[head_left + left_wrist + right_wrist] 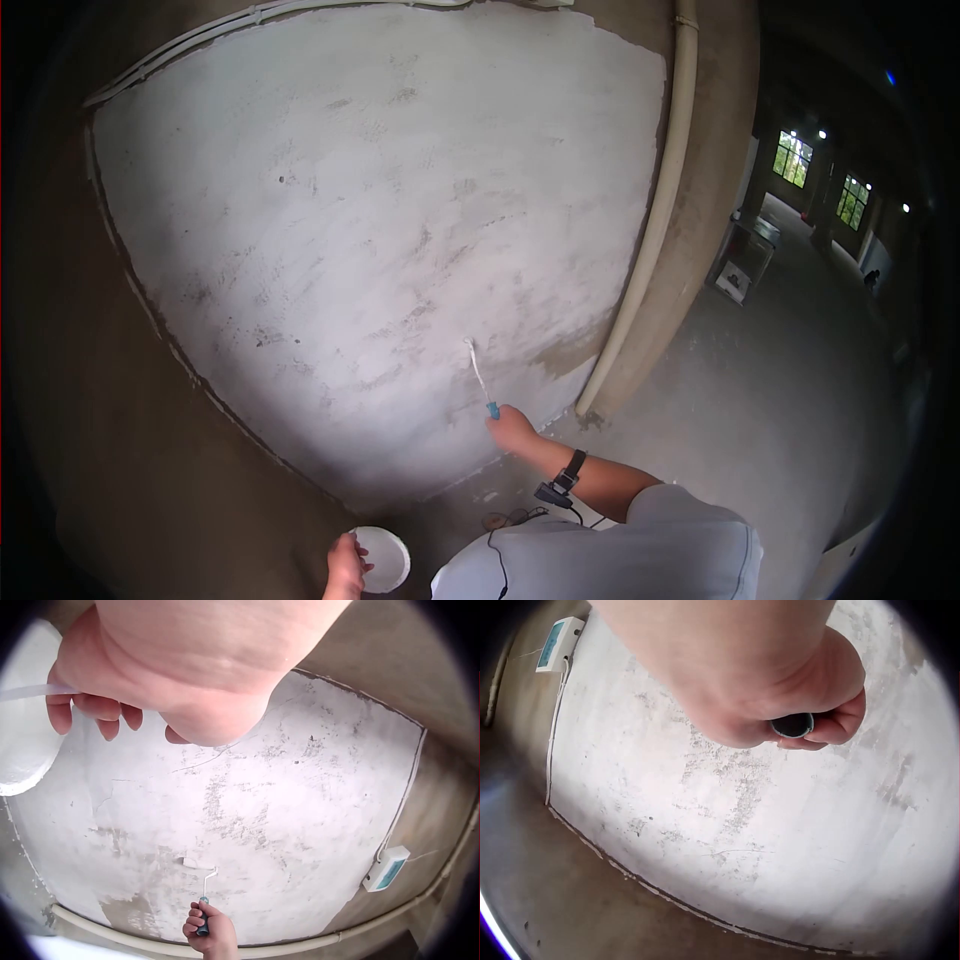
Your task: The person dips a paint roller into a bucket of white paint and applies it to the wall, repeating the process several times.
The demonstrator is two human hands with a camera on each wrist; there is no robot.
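In the head view my right hand (pixel 513 430) grips the blue handle of a small paint roller (pixel 480 372), whose white end meets the patchy white wall (pixel 330 260). The left wrist view shows the roller's sleeve (pixel 198 863) lying against that wall and fingers wrapped round the grip. From the right wrist, only the dark butt of the handle (pixel 792 725) shows under the palm. Low in the head view, my left hand (pixel 346 562) holds a white bucket (pixel 392 560) at its near side. A pale strip, probably its handle (pixel 34 691), runs into the curled fingers.
A cream pipe (pixel 650 240) runs down the wall's right edge, beside a bare brown strip. Thin conduits (pixel 230 22) cross the top. A white box with a teal panel (pixel 386 868) is mounted beside the painted area. Grey floor (pixel 700 400) stretches to the right.
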